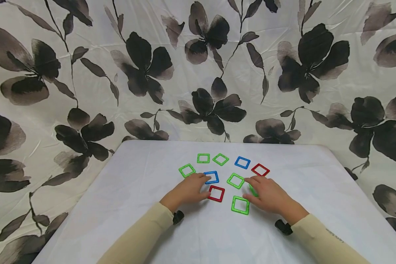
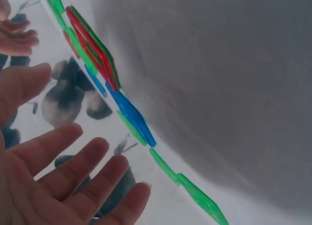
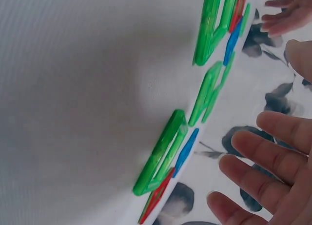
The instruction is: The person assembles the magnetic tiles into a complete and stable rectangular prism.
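Observation:
My left hand (image 1: 191,187) hovers at the left of a group of square plastic frames, fingers spread and holding nothing. Nearest it in the head view are a blue square frame (image 1: 217,177) and a red square frame (image 1: 223,195). On the other side my right hand (image 1: 270,194) hangs above the table, also with nothing in it. It partly covers a green square frame (image 1: 252,189). Another green frame (image 1: 239,212) lies just left of its thumb. In the wrist views, the left fingers (image 2: 92,156) and right fingers (image 3: 258,156) are loosely extended, apart from the frames.
More frames lie flat farther back: several green ones, among them one at the left (image 1: 187,165), a blue one (image 1: 242,167) and a red one (image 1: 260,164). A white cloth covers the table (image 1: 118,212). Behind it hangs a flower-patterned curtain (image 1: 260,22).

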`<action>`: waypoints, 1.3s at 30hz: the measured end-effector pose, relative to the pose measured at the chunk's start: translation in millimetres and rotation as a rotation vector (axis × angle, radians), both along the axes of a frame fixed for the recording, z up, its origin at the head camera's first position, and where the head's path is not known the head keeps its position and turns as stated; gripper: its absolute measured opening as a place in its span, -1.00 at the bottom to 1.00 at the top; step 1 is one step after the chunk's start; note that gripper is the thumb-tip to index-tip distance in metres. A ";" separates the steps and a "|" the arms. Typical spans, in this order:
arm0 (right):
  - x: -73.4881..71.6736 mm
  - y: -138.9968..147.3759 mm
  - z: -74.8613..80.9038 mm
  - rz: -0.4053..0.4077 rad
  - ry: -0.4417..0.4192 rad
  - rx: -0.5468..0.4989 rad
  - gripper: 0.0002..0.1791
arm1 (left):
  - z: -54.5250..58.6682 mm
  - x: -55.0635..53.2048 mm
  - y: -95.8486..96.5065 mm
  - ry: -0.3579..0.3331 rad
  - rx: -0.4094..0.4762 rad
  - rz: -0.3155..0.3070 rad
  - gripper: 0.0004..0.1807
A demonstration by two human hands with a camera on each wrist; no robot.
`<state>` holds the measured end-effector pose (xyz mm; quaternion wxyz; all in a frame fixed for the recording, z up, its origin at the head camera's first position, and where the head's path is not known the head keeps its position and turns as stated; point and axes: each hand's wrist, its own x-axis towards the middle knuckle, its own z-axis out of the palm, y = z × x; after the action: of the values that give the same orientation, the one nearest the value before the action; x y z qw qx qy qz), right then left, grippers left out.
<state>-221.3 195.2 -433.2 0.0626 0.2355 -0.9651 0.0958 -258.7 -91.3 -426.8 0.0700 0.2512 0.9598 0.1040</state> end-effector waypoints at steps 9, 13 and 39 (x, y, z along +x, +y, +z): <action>4.8 -9.0 0.3 0.017 -0.091 0.013 -0.37 | -7.1 0.0 9.7 -0.013 -0.059 -0.054 -0.34; 6.6 -13.3 -0.1 0.013 -0.131 0.017 -0.40 | -8.3 0.9 14.1 -0.016 -0.060 -0.063 -0.37; 11.2 -28.7 -7.2 0.064 -0.168 0.077 -0.47 | -9.8 0.2 34.6 -0.045 -0.077 -0.151 -0.53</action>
<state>-210.2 166.5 -440.4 -0.0306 0.2594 -0.9620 0.0797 -258.5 -56.7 -436.6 0.1087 0.3174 0.9396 0.0672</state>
